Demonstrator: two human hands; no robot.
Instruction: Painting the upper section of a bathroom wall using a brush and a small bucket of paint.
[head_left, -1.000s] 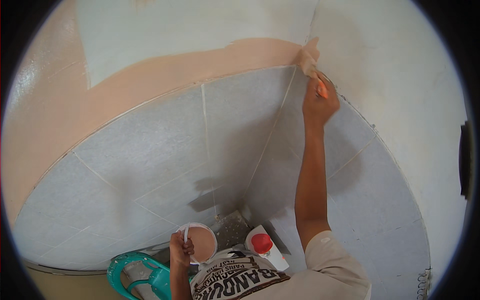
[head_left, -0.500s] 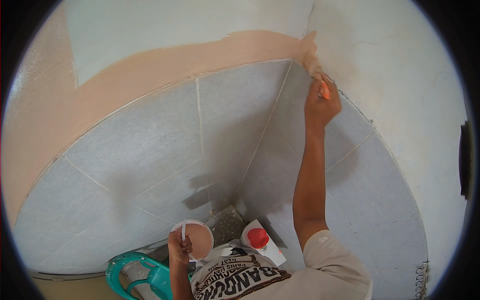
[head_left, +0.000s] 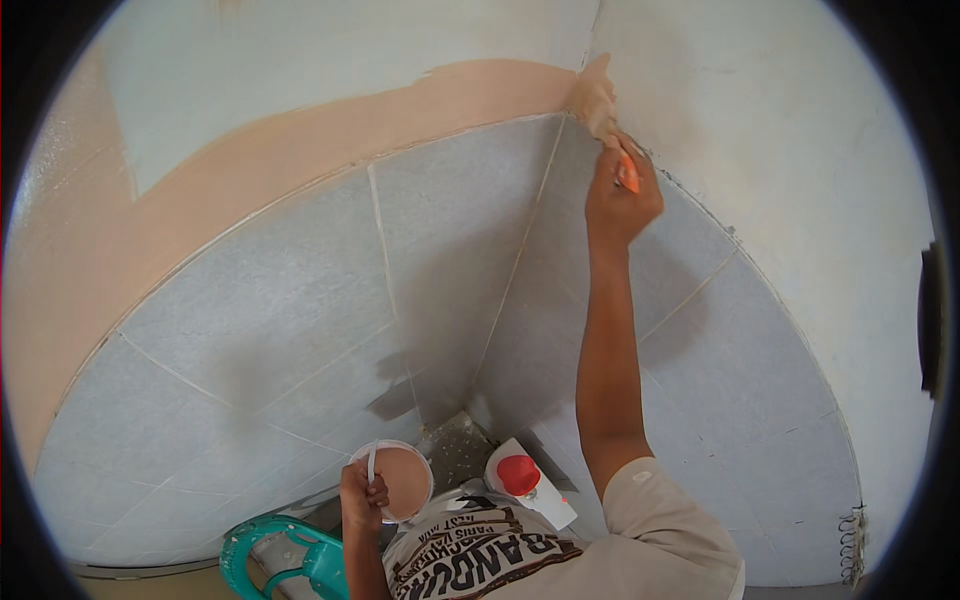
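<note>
My right hand [head_left: 625, 195] is closed round the orange handle of a paintbrush [head_left: 600, 112], my arm stretched up to the wall corner. Its bristles press against the right wall just above the tile edge, where a small patch of peach paint shows. Low down, my left hand [head_left: 362, 494] grips the white handle of a paint bucket [head_left: 405, 482] that holds peach paint. Along the left wall a peach painted band [head_left: 330, 122] runs above the grey tiles [head_left: 270, 270] as far as the corner.
Below me, a green plastic chair [head_left: 322, 566] stands left of the bucket. Right of the bucket is a white container with a red lid [head_left: 517, 475]. A coiled wire [head_left: 853, 545] hangs at the lower right, and a dark object [head_left: 930, 320] is at the right rim.
The view has shifted slightly, so the walls and my right arm appear further left. The brush stays in the corner on the right wall, and my left hand keeps its hold on the bucket.
</note>
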